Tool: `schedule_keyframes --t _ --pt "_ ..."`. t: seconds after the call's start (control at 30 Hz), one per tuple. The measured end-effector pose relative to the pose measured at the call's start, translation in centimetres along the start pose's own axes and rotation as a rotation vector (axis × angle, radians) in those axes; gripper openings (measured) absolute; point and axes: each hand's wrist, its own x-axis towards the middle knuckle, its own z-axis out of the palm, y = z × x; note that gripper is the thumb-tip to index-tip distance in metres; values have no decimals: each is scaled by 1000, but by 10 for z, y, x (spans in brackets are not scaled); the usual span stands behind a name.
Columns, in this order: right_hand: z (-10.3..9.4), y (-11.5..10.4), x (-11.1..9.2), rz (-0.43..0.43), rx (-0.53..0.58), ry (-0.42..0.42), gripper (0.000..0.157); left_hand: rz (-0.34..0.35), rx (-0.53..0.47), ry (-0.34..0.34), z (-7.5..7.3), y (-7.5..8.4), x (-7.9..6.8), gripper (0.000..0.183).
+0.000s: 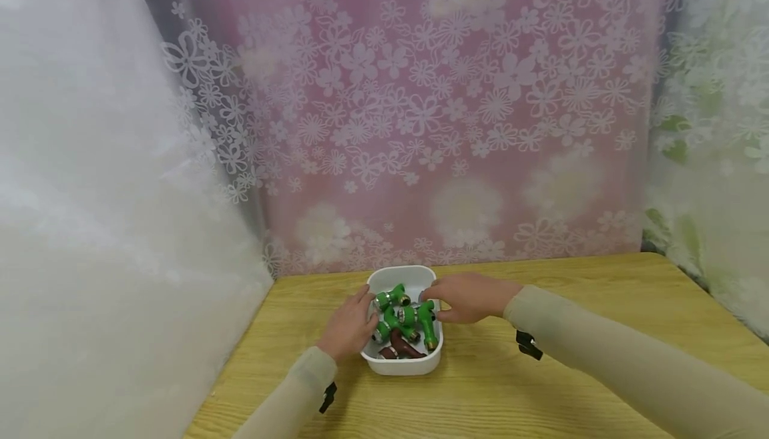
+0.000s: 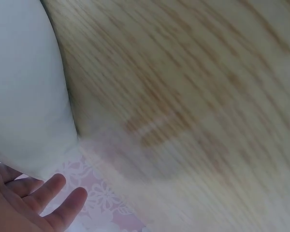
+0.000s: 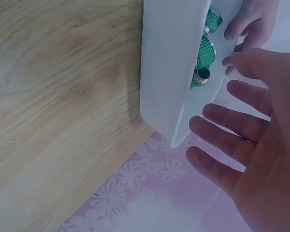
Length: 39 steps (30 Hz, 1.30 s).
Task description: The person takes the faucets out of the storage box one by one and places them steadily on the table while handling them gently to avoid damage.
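Note:
A white plastic bin (image 1: 402,367) holds several green branched fittings (image 1: 427,327) with metal ends, and dark brown ones (image 1: 405,347) near its front. My left hand (image 1: 347,325) is at the bin's left rim, its fingertips near the green pieces. Across from it, my right hand (image 1: 471,295) reaches over the right rim, with some fingertips hidden inside. The right wrist view shows the right hand's fingers (image 3: 224,121) loosely extended beside the bin wall. Loosely spread fingers of the left hand (image 2: 34,205) appear in the left wrist view. Neither hand visibly grips a fitting.
The bin stands on a wood-grain table (image 1: 529,385), close to its back edge. A pink flowered curtain (image 1: 420,125) hangs behind, a white sheet (image 1: 120,225) on the left and a flowered sheet (image 1: 715,125) on the right.

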Motion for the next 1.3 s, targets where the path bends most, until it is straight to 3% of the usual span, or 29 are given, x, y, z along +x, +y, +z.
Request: schedule_keyframes --t 0.37,0.73,0.97,1.3 --pt "-1 -4 34 -3 -13 -71 45 -20 -9 -13 1 2 2 48" --pt "0 -14 42 12 -14 -127 45 -11 -37 -37 -2 0 2 52" --pt "-1 -14 44 -14 -31 -104 43 -5 -71 -79 -7 4 0 58" --pt "4 -15 54 -41 -8 -123 37 -24 -49 -78 -5 5 -5 57"
